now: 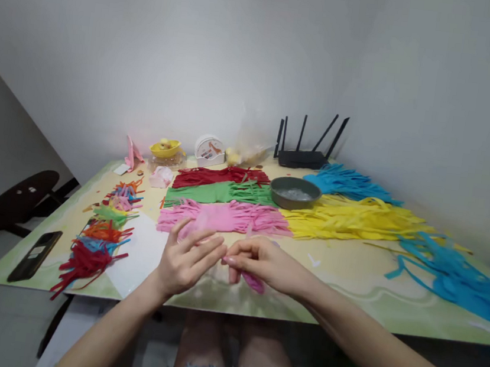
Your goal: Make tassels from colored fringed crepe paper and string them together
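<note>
My two hands meet over the table's near edge. My right hand has its fingers curled round a pink paper strip, whose end hangs below the fingers. My left hand has its fingers stretched out and apart, their tips touching the right hand's fingertips at the strip. Just beyond the hands lies a pile of pink paper strips.
Piles of red strips, green strips, yellow strips and blue strips cover the table. A grey bowl stands mid-table, a router at the wall. Mixed coloured bundles and a phone lie left.
</note>
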Demonstrator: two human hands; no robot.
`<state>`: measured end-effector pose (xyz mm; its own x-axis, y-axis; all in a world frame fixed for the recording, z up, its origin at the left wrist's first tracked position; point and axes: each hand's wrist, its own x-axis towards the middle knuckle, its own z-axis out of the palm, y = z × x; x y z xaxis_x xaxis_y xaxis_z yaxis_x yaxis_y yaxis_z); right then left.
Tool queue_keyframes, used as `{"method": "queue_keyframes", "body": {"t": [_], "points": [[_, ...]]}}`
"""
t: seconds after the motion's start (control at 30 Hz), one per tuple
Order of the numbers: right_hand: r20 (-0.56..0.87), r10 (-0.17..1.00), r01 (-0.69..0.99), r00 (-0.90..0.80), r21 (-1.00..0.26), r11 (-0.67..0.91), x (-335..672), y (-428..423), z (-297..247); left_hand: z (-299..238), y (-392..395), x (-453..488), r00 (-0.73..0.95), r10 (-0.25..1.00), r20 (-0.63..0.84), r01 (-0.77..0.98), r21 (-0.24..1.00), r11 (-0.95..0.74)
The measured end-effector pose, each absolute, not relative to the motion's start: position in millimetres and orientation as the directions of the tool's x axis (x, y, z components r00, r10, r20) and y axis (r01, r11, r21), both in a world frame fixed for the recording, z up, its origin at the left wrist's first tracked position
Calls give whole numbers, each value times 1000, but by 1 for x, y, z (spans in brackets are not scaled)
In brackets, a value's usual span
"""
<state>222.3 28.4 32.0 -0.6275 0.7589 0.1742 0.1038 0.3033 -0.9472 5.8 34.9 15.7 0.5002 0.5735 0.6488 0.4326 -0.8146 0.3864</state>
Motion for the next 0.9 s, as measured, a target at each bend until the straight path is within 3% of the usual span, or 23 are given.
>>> {"method": "queue_keyframes", "body": {"t": [0.1, 0.17, 0.3, 0.4, 0.5, 0.63, 0.77, 0.83, 0.9], "points": [[197, 813, 35, -548, -966, 258, 215, 31, 20, 4, 40, 12, 463, 548, 697, 495, 310, -812], [245, 839, -26, -487, -963, 267, 212, 30, 14, -2, 41, 22, 367, 567, 738, 522, 341, -782], [333, 847, -137, -413, -943, 304, 209, 36, 11, -2, 41, 43, 134, 708, 693, 430, 603, -672], [342, 879, -157, -334, -939, 306, 209, 48, 13, 4, 48, 53, 103, 851, 514, 230, 820, -523], [362, 903, -153, -230, -930, 334, 206, 63, 11, 5, 63, 62, 124, 923, 363, 18, 930, -368], [475, 874, 40, -104, -876, 481, 200, 81, 4, -3, 90, 76, 89, 943, 319, -75, 947, -313], [602, 756, 427, -256, -631, 647, 225, 118, 11, -11, 121, 75, -128, 917, 378, -67, 919, -388], [533, 815, 709, -227, -484, 514, 258, 152, 18, -12, 137, 67, -243, 898, 367, -211, 883, -418], [449, 889, 817, -89, -478, 323, 299, 193, 23, -13, 153, 58, -214, 933, 291, -446, 821, -358]]}}
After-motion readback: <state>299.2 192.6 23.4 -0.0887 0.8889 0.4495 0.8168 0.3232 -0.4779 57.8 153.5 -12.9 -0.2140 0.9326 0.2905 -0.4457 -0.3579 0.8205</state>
